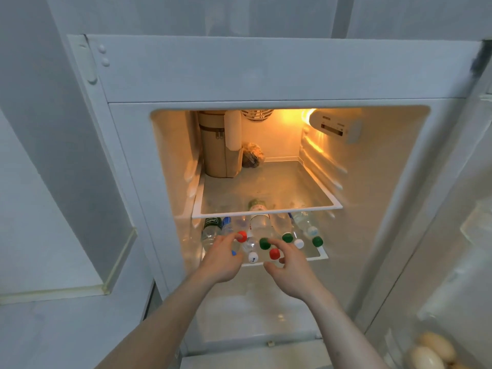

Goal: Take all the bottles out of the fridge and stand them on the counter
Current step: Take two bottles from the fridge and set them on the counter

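The fridge stands open. Several clear plastic bottles lie on their sides on the lower glass shelf [316,255], caps toward me: red [242,236], green [264,243], red [274,254], white [253,257], green [287,237], white [299,243], green [317,241]. My left hand [222,259] reaches over the left bottles, fingertips at the upper red cap. My right hand [288,267] hovers with spread fingers by the green and lower red caps. Neither hand visibly grips a bottle.
The upper glass shelf [269,209] carries a tall tan insulated container [218,147] and a small bag [252,155] at the back. The fridge door [452,262] hangs open at the right with eggs [431,352] in its rack. White cabinet panels stand at the left.
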### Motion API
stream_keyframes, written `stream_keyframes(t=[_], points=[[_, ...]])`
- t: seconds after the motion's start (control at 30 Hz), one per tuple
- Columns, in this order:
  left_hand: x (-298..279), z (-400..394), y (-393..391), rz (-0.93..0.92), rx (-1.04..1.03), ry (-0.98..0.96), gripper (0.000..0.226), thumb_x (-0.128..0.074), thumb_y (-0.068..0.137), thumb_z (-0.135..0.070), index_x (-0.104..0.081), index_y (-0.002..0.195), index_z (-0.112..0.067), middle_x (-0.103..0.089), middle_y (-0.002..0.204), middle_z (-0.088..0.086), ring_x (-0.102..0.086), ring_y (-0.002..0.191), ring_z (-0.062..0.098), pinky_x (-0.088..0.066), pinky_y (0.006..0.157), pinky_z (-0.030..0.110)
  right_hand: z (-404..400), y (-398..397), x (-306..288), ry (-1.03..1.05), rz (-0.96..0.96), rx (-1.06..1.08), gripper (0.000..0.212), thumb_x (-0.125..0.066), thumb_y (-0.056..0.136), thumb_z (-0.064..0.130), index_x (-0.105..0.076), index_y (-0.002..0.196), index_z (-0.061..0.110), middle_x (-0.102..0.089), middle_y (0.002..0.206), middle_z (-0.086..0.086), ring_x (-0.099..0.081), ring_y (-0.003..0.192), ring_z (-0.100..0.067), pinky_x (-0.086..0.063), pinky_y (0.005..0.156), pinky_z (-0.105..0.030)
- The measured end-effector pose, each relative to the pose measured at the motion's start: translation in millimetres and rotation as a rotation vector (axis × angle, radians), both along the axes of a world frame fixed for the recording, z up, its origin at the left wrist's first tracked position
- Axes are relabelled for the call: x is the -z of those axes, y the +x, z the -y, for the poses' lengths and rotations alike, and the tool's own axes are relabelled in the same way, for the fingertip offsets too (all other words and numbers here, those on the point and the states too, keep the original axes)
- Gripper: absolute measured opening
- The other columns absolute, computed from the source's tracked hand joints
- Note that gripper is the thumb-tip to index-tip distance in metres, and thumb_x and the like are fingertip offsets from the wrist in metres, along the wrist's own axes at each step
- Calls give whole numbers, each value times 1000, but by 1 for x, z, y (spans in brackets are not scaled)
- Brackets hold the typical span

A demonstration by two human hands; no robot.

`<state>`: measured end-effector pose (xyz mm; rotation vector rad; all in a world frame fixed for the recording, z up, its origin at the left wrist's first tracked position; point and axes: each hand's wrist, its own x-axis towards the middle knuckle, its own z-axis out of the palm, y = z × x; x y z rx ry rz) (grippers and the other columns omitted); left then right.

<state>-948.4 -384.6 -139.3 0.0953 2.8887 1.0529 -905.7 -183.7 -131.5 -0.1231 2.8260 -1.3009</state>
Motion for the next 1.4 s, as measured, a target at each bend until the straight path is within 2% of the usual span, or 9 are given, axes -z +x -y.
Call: stream_keyframes(t=[0.1, 0.27, 0.4, 0.6, 0.77, 0.93, 1.1, 1.23, 1.4], points=[[9, -1, -26, 21, -12, 0, 35, -57, 99, -26, -52, 130, -41, -45, 145, 5, -52, 128, 27, -41, 102, 33, 9, -30, 6, 69, 20, 9, 53, -68, 96, 33, -50, 145, 33, -52, 135, 6, -60, 111, -15, -49, 96, -30], [21, -7, -55, 88, -8, 59, 34, -54, 100, -20, -52, 129, -36, -45, 138, 4, -48, 114, 22, -40, 96, 33, 18, -64, 18, 138, 83, 23, 54, -70, 95, 34, -50, 145, 33, -54, 140, 6, -62, 115, -16, -50, 98, -30], [28, -14, -66, 99, -5, 85, 42, -54, 101, -21, -48, 140, -35, -49, 140, 1, -50, 117, 19, -45, 96, 33, 21, -77, 27, 148, 139, 29, 52, -71, 94, 34, -51, 142, 36, -58, 138, 6, -63, 117, -16, -54, 101, -34], [31, -20, -74, 154, -21, 140, 45, -54, 101, -17, -47, 143, -34, -51, 139, -1, -51, 118, 18, -47, 95, 32, 21, -86, 28, 153, 157, -26, 44, -67, 98, 24, -55, 139, 32, -60, 133, 4, -58, 109, -12, -45, 91, -23], [28, -23, -70, 52, -133, 225, 25, -56, 101, -18, -55, 115, -39, -56, 127, -2, -56, 105, 16, -50, 89, 31, 22, -86, 31, 50, 87, 80, 19, -74, 93, 28, -64, 108, 34, -65, 102, 12, -65, 96, -16, -53, 85, -29], [12, -18, -57, -77, -300, 404, 26, -61, 101, -39, -60, 124, -28, -69, 116, -4, -65, 108, 21, -56, 95, 41, 21, -75, 34, -158, -87, 303, 11, -74, 89, 36, -63, 90, 40, -70, 79, 9, -69, 77, -16, -60, 73, -42], [9, -15, -29, -146, -346, 539, 11, -63, 95, -43, -58, 104, -40, -69, 90, -5, -68, 86, 23, -61, 80, 53, 19, -52, 25, -311, -201, 384, 9, -64, 89, 32, -63, 94, 39, -72, 78, 7, -73, 76, -21, -60, 75, -46], [8, -18, 16, -205, -351, 562, 15, -62, 97, -42, -53, 103, -53, -68, 97, -13, -69, 89, 18, -62, 78, 51, 17, -20, 14, -420, -206, 383, 10, -63, 94, 30, -62, 94, 41, -71, 79, 9, -74, 75, -22, -61, 73, -52], [-4, -14, 78, -292, -331, 489, 13, -62, 100, -39, -56, 108, -48, -67, 92, -22, -70, 81, 13, -61, 75, 48, 4, 23, -6, -423, -230, 327, 18, -60, 98, 31, -59, 94, 48, -70, 98, 10, -76, 75, -13, -61, 73, -54]])
